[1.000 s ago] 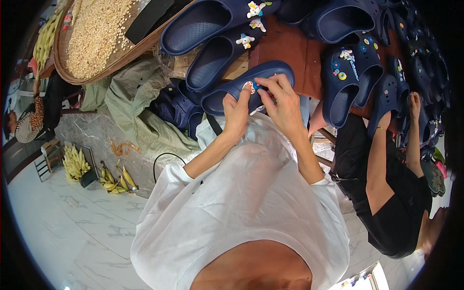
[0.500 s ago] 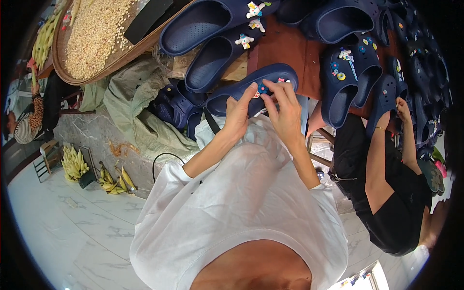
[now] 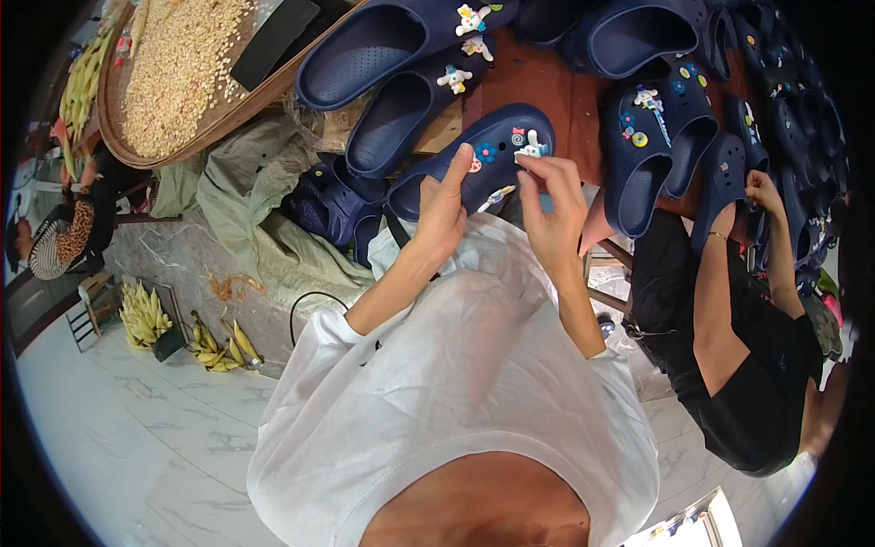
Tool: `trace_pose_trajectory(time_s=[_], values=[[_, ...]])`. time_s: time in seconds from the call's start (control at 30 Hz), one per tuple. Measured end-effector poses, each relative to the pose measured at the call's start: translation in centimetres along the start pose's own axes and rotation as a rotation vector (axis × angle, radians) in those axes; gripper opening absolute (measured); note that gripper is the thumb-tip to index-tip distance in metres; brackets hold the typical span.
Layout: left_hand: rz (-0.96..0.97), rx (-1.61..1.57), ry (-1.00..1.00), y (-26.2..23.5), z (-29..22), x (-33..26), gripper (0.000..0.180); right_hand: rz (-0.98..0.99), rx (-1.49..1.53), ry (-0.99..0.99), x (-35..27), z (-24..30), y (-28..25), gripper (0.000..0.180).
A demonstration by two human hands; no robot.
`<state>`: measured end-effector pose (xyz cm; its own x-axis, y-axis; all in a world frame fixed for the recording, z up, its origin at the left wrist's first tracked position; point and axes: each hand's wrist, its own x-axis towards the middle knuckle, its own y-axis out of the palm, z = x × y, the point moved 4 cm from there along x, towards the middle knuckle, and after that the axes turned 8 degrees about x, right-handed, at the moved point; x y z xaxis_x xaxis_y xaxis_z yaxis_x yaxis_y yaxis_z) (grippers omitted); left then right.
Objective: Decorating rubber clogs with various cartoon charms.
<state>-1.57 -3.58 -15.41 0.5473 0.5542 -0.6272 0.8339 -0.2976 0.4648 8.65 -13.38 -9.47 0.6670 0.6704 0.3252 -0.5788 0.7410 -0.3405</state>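
A navy clog [image 3: 428, 175] lies sideways in front of me, its heel toward the left. My left hand [image 3: 439, 208] grips it from below with the thumb up on its side. On its toe part are a blue flower charm [image 3: 486, 152], a pink candy charm [image 3: 518, 137], a round red-and-white charm and a white figure charm [image 3: 532, 144]. Bent fingers of my right hand [image 3: 553, 202] touch the lower end of the white figure charm. Another long light charm [image 3: 497, 197] sits near the clog's lower edge.
More navy clogs [image 3: 369, 55] with charms crowd the brown table [image 3: 510, 87] ahead and right. A person in black [image 3: 747, 383] handles a clog [image 3: 725, 173] at right. Left are a basket tray [image 3: 214, 137] of kernels, a green sack [image 3: 264, 205] and bananas [image 3: 214, 351].
My right hand has shifted from the blue flower charm toward the toe and slightly right, uncovering the candy and white figure charms. My left hand keeps its grip on the clog.
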Motion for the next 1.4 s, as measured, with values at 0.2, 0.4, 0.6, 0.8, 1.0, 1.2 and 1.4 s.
trace_pose_trajectory(time_s=[0.2, 0.4, 0.6, 0.8, 1.0, 1.2, 1.4], values=[[0.057, -0.169, -0.141, -0.6, 0.4, 1.3, 0.036, -0.063, -0.021, 0.048, -1.5, -1.7, -1.5, 0.019], [0.129, -0.269, -0.170, 0.1, -0.5, 1.6, 0.036, -0.084, -0.012, 0.079, -2.0, -2.2, -1.6, 0.018], [0.139, -0.352, -0.232, 1.0, -1.0, 1.8, 0.041, -0.064, 0.046, 0.140, -1.9, -2.2, -1.4, 0.026], [0.216, -0.463, -0.227, 3.9, -1.1, 2.7, 0.040, -0.078, 0.040, 0.225, -1.7, -3.2, -1.5, 0.040], [0.095, -0.540, -0.209, 5.9, 0.0, 5.1, 0.025, -0.060, 0.006, 0.220, -2.1, -3.8, -1.4, 0.046], [0.112, -0.477, -0.036, 7.6, 0.1, 8.1, 0.022, -0.020, 0.010, 0.230, -1.9, -4.7, -0.5, 0.052], [0.220, -0.142, 0.095, 6.2, 0.3, 7.4, 0.024, 0.025, -0.081, 0.168, -1.1, -5.7, 0.8, 0.075]])
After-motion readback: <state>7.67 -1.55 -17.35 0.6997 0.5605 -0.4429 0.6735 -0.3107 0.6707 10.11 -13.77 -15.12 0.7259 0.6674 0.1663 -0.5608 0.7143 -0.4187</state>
